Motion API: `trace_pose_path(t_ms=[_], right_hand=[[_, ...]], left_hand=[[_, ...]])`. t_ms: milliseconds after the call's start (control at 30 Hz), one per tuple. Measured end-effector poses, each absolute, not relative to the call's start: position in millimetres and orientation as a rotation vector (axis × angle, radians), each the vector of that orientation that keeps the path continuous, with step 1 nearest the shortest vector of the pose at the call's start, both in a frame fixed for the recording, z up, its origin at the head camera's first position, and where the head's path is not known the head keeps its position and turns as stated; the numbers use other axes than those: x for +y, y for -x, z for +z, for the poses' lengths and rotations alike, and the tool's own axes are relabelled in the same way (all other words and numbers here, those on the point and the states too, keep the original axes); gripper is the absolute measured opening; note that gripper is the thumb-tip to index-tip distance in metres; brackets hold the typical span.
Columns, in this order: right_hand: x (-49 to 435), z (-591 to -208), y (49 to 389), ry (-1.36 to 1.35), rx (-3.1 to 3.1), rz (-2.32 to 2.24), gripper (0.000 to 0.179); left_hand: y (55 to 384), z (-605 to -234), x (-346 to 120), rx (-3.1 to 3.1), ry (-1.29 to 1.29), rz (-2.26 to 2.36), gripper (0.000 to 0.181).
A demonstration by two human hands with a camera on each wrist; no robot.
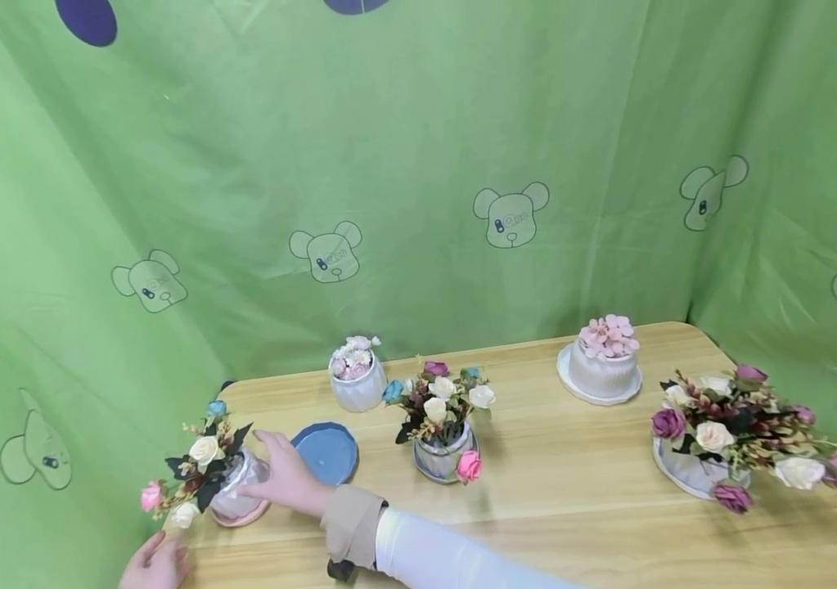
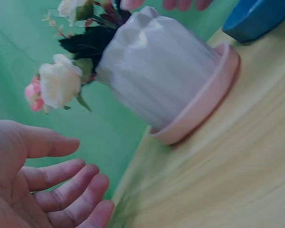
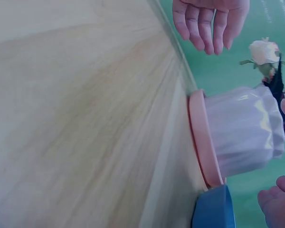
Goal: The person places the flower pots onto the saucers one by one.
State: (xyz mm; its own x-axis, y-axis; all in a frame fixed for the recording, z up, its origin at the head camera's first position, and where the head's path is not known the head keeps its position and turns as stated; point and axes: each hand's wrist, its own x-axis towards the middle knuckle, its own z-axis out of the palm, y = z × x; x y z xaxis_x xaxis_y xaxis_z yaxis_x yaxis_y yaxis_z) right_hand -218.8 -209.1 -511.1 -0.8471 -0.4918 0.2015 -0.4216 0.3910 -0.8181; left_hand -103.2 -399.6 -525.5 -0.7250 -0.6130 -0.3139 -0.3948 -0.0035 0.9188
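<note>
A white fluted flowerpot (image 1: 237, 483) with artificial roses (image 1: 204, 451) stands in a pink saucer (image 1: 241, 517) at the table's left end. My right hand (image 1: 287, 476) is at the pot's right side, thumb and fingers spread apart near its rim. In the right wrist view, a gap shows between the fingers (image 3: 275, 194) and the pot. Whether the thumb touches the rim I cannot tell. At the table's left edge, my left hand (image 1: 155, 564) holds nothing. In the left wrist view its fingers (image 2: 85, 190) are loosely bent, apart from the pot and the white rose (image 2: 60, 80).
A blue saucer (image 1: 326, 454) lies right of the pink one. Other flowerpots stand along the table: a small white pot (image 1: 357, 384), a middle pot with roses (image 1: 442, 454), a pink-flowered pot (image 1: 602, 372) and a large rose arrangement (image 1: 742, 433). Green cloth (image 1: 418, 123) surrounds the table.
</note>
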Motion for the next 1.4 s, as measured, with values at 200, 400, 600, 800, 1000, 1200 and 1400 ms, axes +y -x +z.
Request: trace_pose_path(t_ms=[200, 400, 600, 800, 1000, 1200, 1400], right_hand=[[-193, -512, 220, 0.812, 2.514, -1.622, 0.077], [-180, -516, 229, 0.788, 2.518, -1.852, 0.063], [-166, -516, 238, 0.646, 2.511, -2.018, 0.057], [-156, -518, 247, 0.472, 2.533, -2.134, 0.059], [-149, -522, 260, 0.298, 2.616, -2.242, 0.071], [-140, -529, 276, 0.129, 2.655, -2.301, 0.081], [-130, -537, 291, -0.008, 2.622, -2.316, 0.084]], left_hand=[[96, -504, -395, -1.981, -1.143, -1.687, 0.062], [91, -482, -384, -1.721, -1.123, -1.674, 0.039], [87, -461, -372, -1.64, -1.064, -1.662, 0.019], [89, -442, -351, -1.709, -0.966, -1.596, 0.013], [102, -434, -331, -1.541, -0.75, -1.747, 0.012], [109, -431, -320, -1.634, -0.67, -1.848, 0.02], [116, -431, -311, -1.829, -0.697, -1.912, 0.015]])
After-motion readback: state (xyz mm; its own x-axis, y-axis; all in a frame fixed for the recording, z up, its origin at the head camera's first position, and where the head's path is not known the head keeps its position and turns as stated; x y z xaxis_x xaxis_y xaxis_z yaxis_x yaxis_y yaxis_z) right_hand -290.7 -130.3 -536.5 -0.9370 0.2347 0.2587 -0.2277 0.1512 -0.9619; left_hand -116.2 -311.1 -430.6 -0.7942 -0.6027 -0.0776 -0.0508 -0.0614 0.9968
